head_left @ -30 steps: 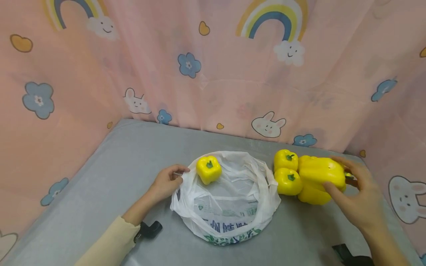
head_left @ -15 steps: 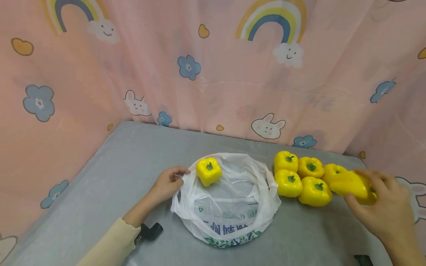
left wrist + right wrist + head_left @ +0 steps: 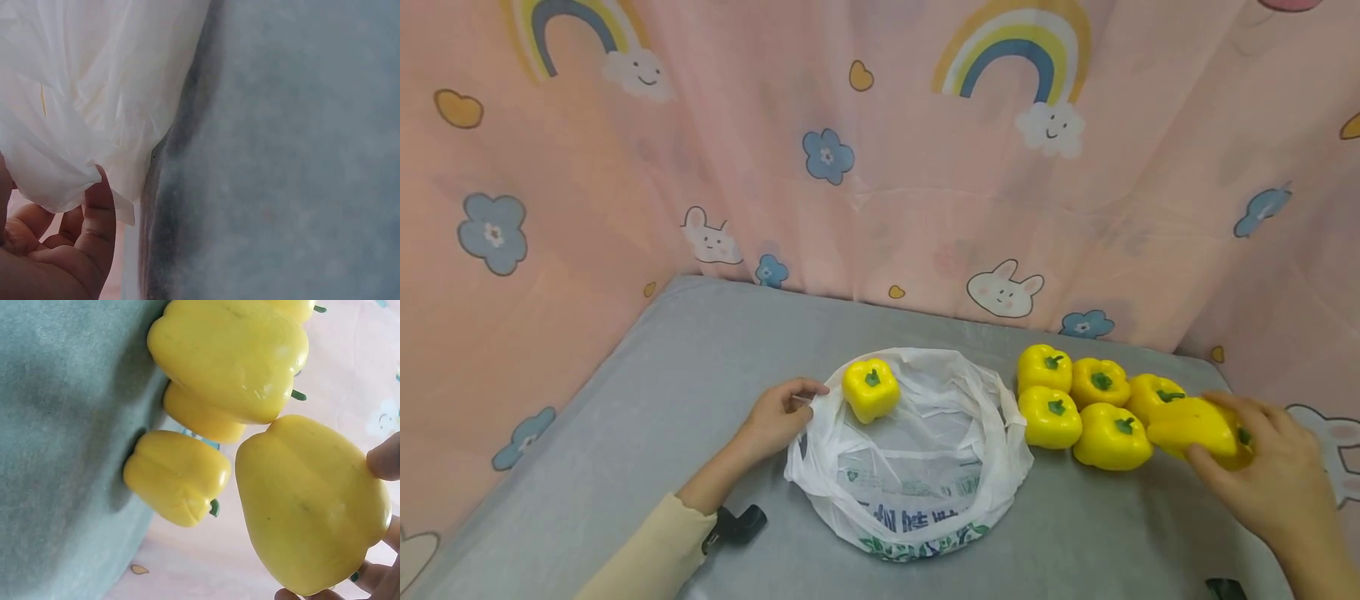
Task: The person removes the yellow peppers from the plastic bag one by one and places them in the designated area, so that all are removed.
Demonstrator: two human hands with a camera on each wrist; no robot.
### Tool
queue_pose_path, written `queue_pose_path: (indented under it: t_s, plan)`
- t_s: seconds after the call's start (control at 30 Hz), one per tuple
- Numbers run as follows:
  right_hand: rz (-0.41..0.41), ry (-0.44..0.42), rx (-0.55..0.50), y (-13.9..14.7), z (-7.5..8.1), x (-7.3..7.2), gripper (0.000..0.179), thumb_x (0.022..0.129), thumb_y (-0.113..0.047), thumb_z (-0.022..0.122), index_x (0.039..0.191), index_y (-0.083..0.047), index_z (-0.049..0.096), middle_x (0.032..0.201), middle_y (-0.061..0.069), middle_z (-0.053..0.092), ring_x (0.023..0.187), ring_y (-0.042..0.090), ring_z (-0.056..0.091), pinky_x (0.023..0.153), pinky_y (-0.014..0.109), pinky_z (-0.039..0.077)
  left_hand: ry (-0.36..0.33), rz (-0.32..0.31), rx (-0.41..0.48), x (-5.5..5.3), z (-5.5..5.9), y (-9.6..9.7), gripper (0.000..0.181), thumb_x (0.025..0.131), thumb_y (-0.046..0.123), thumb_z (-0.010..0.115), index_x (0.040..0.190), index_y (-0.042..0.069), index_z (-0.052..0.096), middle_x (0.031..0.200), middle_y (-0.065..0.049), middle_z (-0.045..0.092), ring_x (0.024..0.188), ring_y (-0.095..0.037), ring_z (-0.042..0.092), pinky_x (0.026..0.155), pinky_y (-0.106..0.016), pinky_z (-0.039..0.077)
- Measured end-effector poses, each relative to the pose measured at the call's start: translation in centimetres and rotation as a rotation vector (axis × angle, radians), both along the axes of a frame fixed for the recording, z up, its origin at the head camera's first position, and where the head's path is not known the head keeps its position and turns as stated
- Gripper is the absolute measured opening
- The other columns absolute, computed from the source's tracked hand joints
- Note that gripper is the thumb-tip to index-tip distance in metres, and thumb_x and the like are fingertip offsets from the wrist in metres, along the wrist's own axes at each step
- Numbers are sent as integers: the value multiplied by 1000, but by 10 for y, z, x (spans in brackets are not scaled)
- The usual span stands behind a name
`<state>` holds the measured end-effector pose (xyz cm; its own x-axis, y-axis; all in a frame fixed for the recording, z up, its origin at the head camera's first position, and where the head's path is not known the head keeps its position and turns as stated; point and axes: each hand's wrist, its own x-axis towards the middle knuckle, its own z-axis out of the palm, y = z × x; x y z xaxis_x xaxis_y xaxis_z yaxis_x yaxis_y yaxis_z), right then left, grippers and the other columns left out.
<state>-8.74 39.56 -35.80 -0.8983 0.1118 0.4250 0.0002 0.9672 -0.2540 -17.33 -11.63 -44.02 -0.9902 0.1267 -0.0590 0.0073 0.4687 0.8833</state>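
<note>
My right hand (image 3: 1270,454) grips a yellow bell pepper (image 3: 1195,427) at the right of the table, tilted on its side with its stem towards the palm. In the right wrist view, fingertips and thumb press the sides of this bell pepper (image 3: 312,506). Several more yellow bell peppers (image 3: 1112,437) stand close together just left of it. My left hand (image 3: 778,417) pinches the left rim of a white plastic bag (image 3: 842,500), whose mouth is spread wide. Its fingertips lie at the bag's edge (image 3: 56,181) in the left wrist view. One bell pepper (image 3: 871,390) sits inside, at the back left.
A grey cloth covers the table (image 3: 700,367). Behind and beside it hangs a pink patterned curtain (image 3: 880,208). Bag and pepper group nearly meet at the bag's right rim. A black wrist device (image 3: 737,527) is on the left wrist.
The right hand has moved right with its bell pepper, from over the group to the group's right end, uncovering the peppers there. In the last half second it moved slightly down. The left hand stays put.
</note>
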Motion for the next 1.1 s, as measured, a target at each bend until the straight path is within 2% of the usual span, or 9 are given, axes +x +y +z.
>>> queue_pose_path:
  t_s: [0.13,0.23,0.33,0.43,0.5,0.6,0.73,1.1]
  plan:
    - [-36,-21,-3,2,-2,1,59,73,-21,69,127,-1,54,123,38,46,104,56,40,82,70,32,4,4,-4,0,0,-1,34,85,0,52,111,13,68,113,-9,66,79,-15,60,68,-26,48]
    - [-30,-37,12,5,-4,0,59,73,-22,69,126,-1,53,123,38,46,105,55,39,87,69,29,4,9,-9,0,1,-1,34,85,0,52,111,13,68,113,-9,66,79,-15,59,68,-26,48]
    - [29,-44,27,9,-8,-2,57,73,-21,70,124,0,53,121,36,46,104,55,38,94,68,23,-4,15,-14,0,2,0,33,85,1,52,112,14,68,113,-8,66,79,-15,59,68,-25,48]
    - [66,-80,43,12,-14,-5,58,72,-20,72,123,0,53,120,35,44,104,56,37,101,69,17,-9,18,-18,1,2,0,34,85,1,53,112,15,68,113,-8,66,79,-15,59,67,-25,48]
    - [59,-120,50,12,-17,-6,60,71,-20,73,123,-1,53,121,36,43,105,57,35,102,72,16,-16,19,-17,1,2,0,34,85,1,53,112,15,68,113,-8,66,79,-16,59,67,-25,48]
    - [53,-181,57,13,-22,-7,63,70,-20,75,126,-2,52,123,37,42,107,59,33,97,75,19,-25,18,-17,2,3,1,34,85,2,53,112,16,68,114,-7,65,79,-16,58,67,-26,48]
    - [79,-213,56,12,-25,-9,64,69,-19,77,126,-1,52,123,37,43,105,59,35,85,72,27,-35,22,-19,4,5,2,34,86,2,53,112,17,68,114,-6,65,79,-16,58,67,-26,48]
    - [95,-306,38,10,-26,-16,62,72,-21,79,123,2,53,120,36,43,101,56,39,80,71,33,-16,27,-33,4,5,1,33,86,1,53,111,15,69,113,-7,66,78,-15,57,65,-25,47]
